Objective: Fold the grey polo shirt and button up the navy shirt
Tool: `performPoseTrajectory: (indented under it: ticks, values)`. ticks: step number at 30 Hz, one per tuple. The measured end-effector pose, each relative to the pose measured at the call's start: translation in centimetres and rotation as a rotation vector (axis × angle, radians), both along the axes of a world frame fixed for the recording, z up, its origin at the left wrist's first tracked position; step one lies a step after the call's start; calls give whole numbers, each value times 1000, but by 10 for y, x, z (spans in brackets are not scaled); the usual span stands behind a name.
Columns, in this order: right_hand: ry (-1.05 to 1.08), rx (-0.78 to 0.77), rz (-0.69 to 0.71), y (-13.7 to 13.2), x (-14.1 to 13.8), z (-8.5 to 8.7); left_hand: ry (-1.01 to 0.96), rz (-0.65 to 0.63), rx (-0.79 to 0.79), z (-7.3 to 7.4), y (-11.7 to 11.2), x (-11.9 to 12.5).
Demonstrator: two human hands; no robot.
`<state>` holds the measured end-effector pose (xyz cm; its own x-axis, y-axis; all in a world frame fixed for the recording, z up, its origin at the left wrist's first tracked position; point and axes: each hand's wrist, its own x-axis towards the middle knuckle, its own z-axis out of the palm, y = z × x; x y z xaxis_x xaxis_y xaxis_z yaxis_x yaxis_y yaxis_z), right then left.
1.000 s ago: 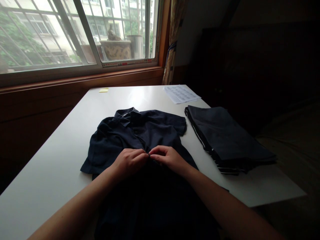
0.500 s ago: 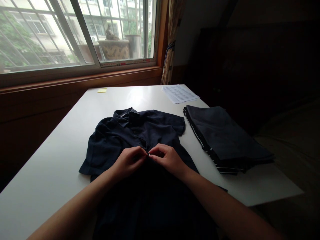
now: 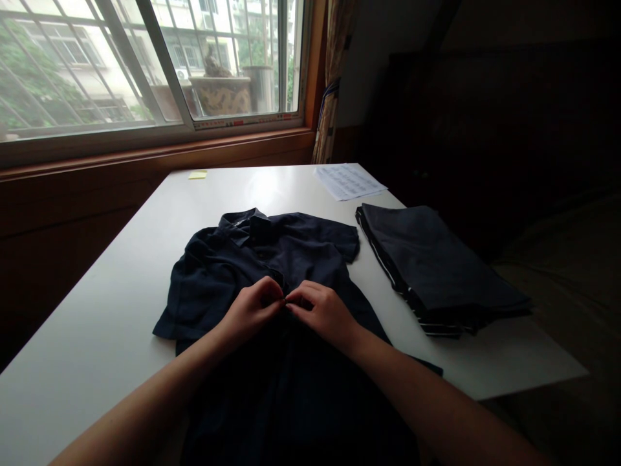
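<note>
Shirt (image 3: 310,259) on table (image 3: 111,291), long axis near-to-far, collar (image 3: 245,224) toward table's far edge. Left hand (image 3: 253,307), right hand (image 3: 324,314): each grip pinched on shirt. Cloth stack (image 3: 431,259) along table's right side. Papers (image 3: 349,181) near table's far right corner.

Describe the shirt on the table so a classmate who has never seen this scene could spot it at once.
Find the white table below the window. On it a dark navy shirt lies spread, collar toward the window, the left hand and right hand at its front. Unlike the folded dark cloth stack to its right, it shows a collar and short sleeves.
</note>
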<state>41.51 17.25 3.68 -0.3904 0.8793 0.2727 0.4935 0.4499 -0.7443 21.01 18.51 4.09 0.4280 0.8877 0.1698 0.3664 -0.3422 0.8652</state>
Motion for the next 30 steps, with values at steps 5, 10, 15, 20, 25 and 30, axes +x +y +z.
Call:
performPoseTrajectory:
  ticks: [5, 10, 15, 20, 25, 30]
  values:
    - [-18, 11, -9, 0, 0, 0, 5, -4, 4, -2, 0, 1]
    - [-3, 11, -6, 0, 0, -1, 20, 9, 30, -3, 0, 1]
    - [56, -20, 14, 2, 1, 2, 13, 30, 43, -2, 0, 1]
    - [114, -82, 15, 3, 2, 5, 1, 33, 40, 1, -1, 2]
    - [150, -146, 20, 5, 4, 6, -22, 32, 23, -2, -1, 1]
    - [172, -170, 21, 6, 5, 6, -56, 23, 15, -5, 0, 0]
